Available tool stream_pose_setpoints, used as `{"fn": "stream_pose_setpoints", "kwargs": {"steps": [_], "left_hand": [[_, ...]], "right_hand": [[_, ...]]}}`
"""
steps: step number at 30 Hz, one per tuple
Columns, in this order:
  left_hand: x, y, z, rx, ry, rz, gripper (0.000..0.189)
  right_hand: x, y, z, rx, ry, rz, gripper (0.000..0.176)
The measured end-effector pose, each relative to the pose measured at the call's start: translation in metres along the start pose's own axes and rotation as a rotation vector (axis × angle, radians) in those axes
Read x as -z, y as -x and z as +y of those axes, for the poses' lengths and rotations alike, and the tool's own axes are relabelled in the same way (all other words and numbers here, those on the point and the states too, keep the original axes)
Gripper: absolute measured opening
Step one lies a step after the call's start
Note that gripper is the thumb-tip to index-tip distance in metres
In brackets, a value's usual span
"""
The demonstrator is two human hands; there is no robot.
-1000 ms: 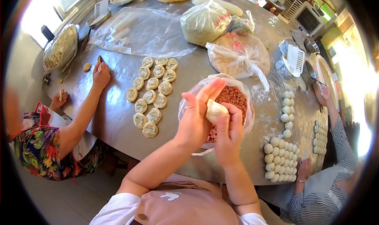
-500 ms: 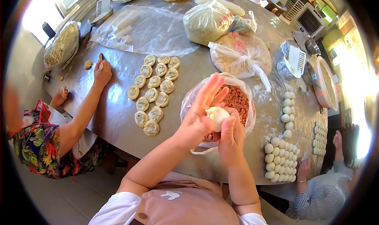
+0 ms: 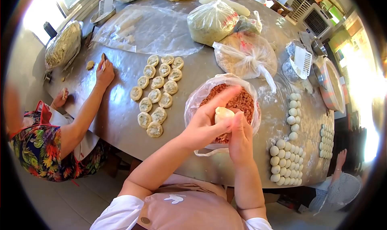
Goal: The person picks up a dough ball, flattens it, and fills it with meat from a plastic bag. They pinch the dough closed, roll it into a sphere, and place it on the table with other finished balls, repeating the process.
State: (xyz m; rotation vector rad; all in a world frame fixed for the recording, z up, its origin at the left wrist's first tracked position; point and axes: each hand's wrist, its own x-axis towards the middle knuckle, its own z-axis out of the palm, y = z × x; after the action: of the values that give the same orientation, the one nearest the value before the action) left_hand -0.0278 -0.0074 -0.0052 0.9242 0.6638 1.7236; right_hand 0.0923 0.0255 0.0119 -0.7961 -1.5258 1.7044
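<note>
A small pale dough ball (image 3: 223, 114) sits between my two hands, over a bowl lined with a plastic bag (image 3: 192, 105) and filled with reddish-brown minced filling (image 3: 244, 102). My left hand (image 3: 207, 123) curls around the ball from the left, its index finger stretched out past it. From the right, the thumb and fingers of my right hand (image 3: 240, 137) press against the same ball. Several flat round filled dough pieces (image 3: 155, 96) lie in rows on the table to the left. To the right stand rows of smooth white dough balls (image 3: 287, 161).
On the left, a co-worker's hand (image 3: 105, 72) holds a small tool at the metal table (image 3: 121, 121). Knotted plastic bags (image 3: 246, 56) and a clear plastic sheet (image 3: 145, 30) lie beyond the bowl. Another person's striped sleeve (image 3: 336, 191) is at the lower right.
My left hand's raised fingers have come down around the dough ball, leaving the index finger extended. The person at the right has drawn a hand back from the table edge.
</note>
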Motion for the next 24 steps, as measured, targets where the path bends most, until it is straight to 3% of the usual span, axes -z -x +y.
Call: {"fn": "stream_pose_setpoints", "kwargs": {"steps": [2,5,6,7,9,13,15,17,19,21,22,24], "left_hand": [[0.002,0.0,-0.004,-0.025,-0.174,-0.032,0.035],[0.004,-0.003,-0.009,-0.06,-0.264,0.086,0.032],[-0.004,-0.005,-0.01,-0.13,-0.259,0.217,0.033],[-0.003,-0.005,-0.012,-0.082,-0.215,0.228,0.035],[0.0,-0.004,-0.015,0.012,-0.128,0.25,0.039],[-0.007,-0.003,-0.015,-0.004,0.207,0.193,0.048],[-0.01,-0.006,-0.01,-0.066,0.307,0.199,0.054],[-0.011,-0.01,-0.014,-0.053,0.019,0.196,0.046],[-0.001,-0.003,-0.008,0.084,-0.038,-0.012,0.04],[0.008,-0.008,-0.011,0.061,-0.055,-0.044,0.039],[0.006,-0.007,-0.012,0.09,-0.07,0.031,0.04],[-0.004,-0.006,-0.009,0.108,-0.059,0.126,0.045]], "right_hand": [[-0.003,-0.002,0.008,0.107,0.099,0.029,0.042],[-0.003,-0.006,0.016,0.245,0.289,0.109,0.039],[-0.003,-0.005,0.018,0.288,0.323,0.134,0.038],[-0.002,-0.005,0.019,0.331,0.356,0.158,0.037],[-0.012,-0.006,0.011,0.333,0.286,0.126,0.038],[-0.003,-0.004,0.013,0.213,0.358,0.144,0.041],[0.003,-0.002,0.006,0.055,0.23,0.092,0.054],[0.008,-0.001,0.005,-0.117,0.061,-0.016,0.064],[-0.006,0.0,0.002,-0.01,0.032,0.009,0.069],[-0.016,-0.001,0.01,0.09,-0.095,0.126,0.068],[-0.011,-0.003,0.016,0.201,0.078,0.074,0.062],[-0.015,-0.002,0.01,0.115,0.078,0.16,0.058]]}}
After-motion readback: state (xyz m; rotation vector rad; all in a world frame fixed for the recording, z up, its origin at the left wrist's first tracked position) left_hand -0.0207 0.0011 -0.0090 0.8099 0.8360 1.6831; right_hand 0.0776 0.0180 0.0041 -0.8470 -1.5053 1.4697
